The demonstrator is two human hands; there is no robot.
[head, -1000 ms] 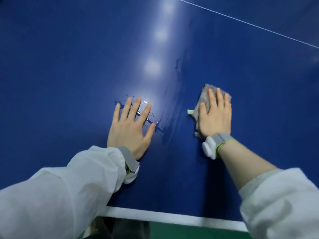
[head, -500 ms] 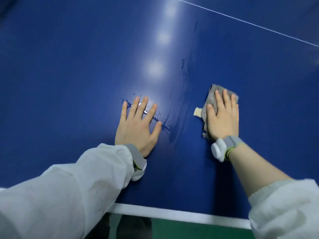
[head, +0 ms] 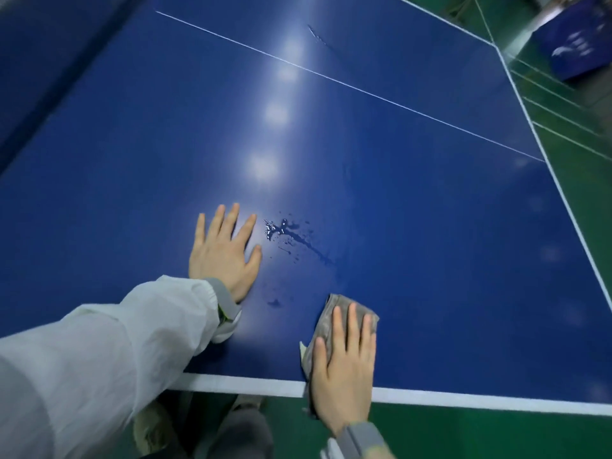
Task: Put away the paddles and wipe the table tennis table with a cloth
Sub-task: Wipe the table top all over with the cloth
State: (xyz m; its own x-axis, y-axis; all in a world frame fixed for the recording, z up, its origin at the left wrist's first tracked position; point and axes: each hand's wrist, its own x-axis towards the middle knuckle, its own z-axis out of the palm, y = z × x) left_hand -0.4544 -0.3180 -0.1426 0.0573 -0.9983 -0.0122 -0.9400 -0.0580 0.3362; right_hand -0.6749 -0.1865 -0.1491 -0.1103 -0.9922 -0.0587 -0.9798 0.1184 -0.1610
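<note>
The blue table tennis table [head: 430,210] fills the view. My right hand [head: 344,369] lies flat with straight fingers on a folded grey cloth [head: 331,316] at the table's near white edge line; part of the cloth hangs over the edge. My left hand [head: 225,253] rests flat on the table with fingers spread, left of a patch of water drops [head: 291,236]. A smaller wet spot [head: 275,301] lies between the two hands. No paddles are in view.
A thin white centre line [head: 364,91] crosses the table. Green floor [head: 496,435] shows beyond the near and right edges. A blue barrier board [head: 576,48] stands on the floor at the far right. My legs and shoes [head: 238,429] are below the near edge.
My right hand has pulled the cloth back toward me to the table's near edge. The view has lifted and widened; the water drops now lie right of my left hand instead of under its fingertips.
</note>
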